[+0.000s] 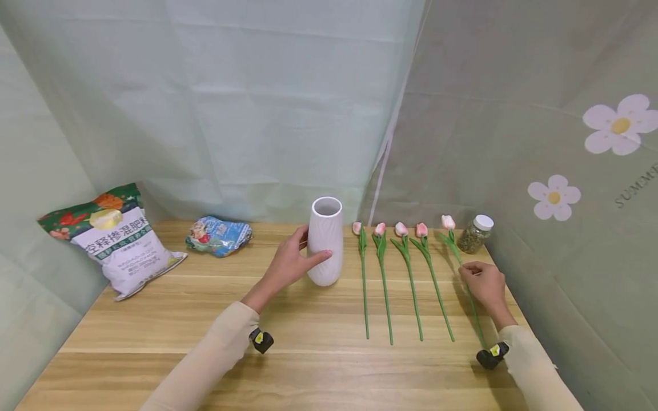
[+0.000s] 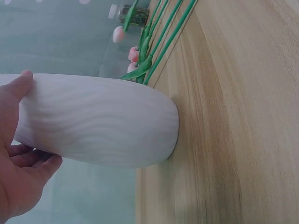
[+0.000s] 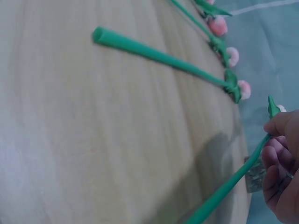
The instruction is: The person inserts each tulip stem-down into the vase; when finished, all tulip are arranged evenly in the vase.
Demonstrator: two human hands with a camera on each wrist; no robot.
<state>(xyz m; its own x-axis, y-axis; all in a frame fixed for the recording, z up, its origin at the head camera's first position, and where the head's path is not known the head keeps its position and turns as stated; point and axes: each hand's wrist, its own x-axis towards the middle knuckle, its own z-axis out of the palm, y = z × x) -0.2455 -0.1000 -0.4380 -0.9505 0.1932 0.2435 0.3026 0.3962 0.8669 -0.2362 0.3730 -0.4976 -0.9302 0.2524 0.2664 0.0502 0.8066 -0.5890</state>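
A white ribbed vase (image 1: 326, 245) stands upright on the wooden table. My left hand (image 1: 292, 258) grips it from the left, thumb across its front and fingers behind; the left wrist view shows the vase (image 2: 103, 121) between thumb and fingers (image 2: 35, 161). At the right, my right hand (image 1: 485, 283) pinches the green stem of a pale pink tulip (image 1: 448, 222). In the right wrist view this stem (image 3: 229, 186) slants up off the table, its flower mostly hidden behind the hand (image 3: 282, 163). Several other pink tulips (image 1: 382, 257) lie in a row between vase and right hand.
A lidded jar (image 1: 475, 234) of dried green bits stands at the back right, close behind the held tulip. At the left lie a large fertilizer bag (image 1: 125, 245) and a crumpled blue packet (image 1: 218, 236). Fabric curtains (image 1: 231, 114) close off the table's back and sides.
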